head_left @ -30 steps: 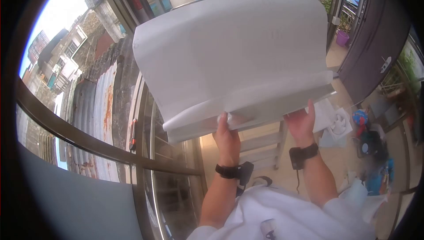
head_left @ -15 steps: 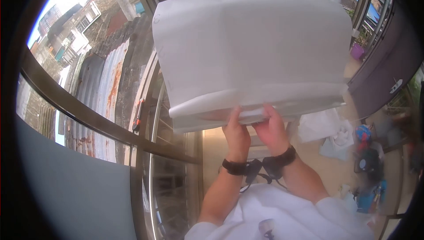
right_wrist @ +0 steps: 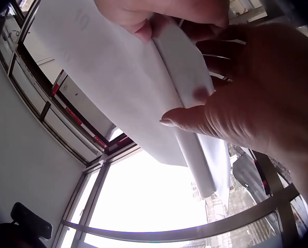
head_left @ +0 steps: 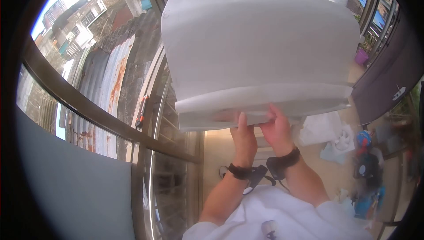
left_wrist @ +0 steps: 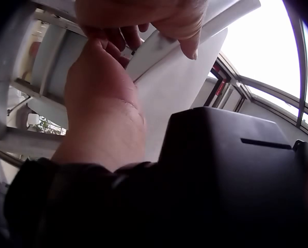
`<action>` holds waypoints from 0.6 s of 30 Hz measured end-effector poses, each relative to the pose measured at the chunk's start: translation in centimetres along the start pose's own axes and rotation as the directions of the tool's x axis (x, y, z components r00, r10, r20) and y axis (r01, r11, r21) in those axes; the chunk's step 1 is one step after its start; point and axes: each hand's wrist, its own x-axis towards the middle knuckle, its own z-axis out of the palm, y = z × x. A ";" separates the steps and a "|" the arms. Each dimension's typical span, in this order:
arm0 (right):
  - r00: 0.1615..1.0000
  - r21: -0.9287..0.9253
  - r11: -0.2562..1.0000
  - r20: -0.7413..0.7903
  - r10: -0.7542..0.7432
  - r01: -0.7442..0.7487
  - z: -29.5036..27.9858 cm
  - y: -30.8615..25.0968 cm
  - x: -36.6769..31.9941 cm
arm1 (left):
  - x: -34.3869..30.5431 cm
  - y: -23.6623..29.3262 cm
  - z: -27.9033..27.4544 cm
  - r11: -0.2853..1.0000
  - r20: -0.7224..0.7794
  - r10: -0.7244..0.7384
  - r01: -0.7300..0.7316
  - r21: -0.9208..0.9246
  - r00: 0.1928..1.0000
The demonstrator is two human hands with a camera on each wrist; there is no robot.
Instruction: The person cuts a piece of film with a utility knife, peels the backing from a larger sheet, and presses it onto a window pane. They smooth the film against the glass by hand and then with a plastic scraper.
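Observation:
A large, thin white sheet [head_left: 260,41] spreads out in front of me in the head view, its lower edge turned up into a long curled band [head_left: 309,96]. My left hand [head_left: 244,140] pinches this lower edge near its middle, thumb on the near face. Close beside it my right hand [head_left: 277,129] grips the same edge. In the right wrist view the right thumb [right_wrist: 187,118] lies on the rolled fold [right_wrist: 192,155] with the other fingers behind the sheet. Reddish finger shapes show through the thin band. Faint marks appear on the sheet in the right wrist view.
Window frames [head_left: 110,125] run along the left, with a red-and-black cutter [head_left: 141,113] on the ledge. A dark door [head_left: 384,72] stands at the right. Crumpled white material [head_left: 324,129] and a black fan-like object [head_left: 366,167] lie on the floor at lower right.
My right hand has moved left along the lower edge, from an open palm near the right part to gripping beside my left hand. The sheet has shifted right in the view.

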 end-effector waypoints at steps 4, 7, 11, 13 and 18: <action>0.999 0.046 0.999 -0.026 0.027 -0.026 0.0 0.3 0.0 | 0.0 1.1 -0.1 0.996 -0.019 -0.035 0.034 -0.078 0.999; 0.997 0.034 0.999 -0.069 0.023 -0.020 0.0 0.5 0.0 | 0.7 1.7 0.3 0.988 -0.023 -0.027 0.023 -0.150 0.999; 0.997 0.023 1.000 -0.072 0.014 -0.012 -1.1 0.9 0.4 | 1.7 2.6 -0.5 0.992 -0.037 0.026 -0.030 -0.122 0.999; 0.998 0.031 0.999 -0.054 0.031 -0.029 -1.1 1.0 0.5 | 1.9 3.1 -1.0 0.992 -0.047 0.007 -0.012 -0.123 0.999; 0.992 0.004 1.000 -0.123 0.028 -0.028 0.1 0.7 -0.3 | 3.1 4.5 -2.9 0.987 -0.116 -0.017 -0.002 -0.162 0.993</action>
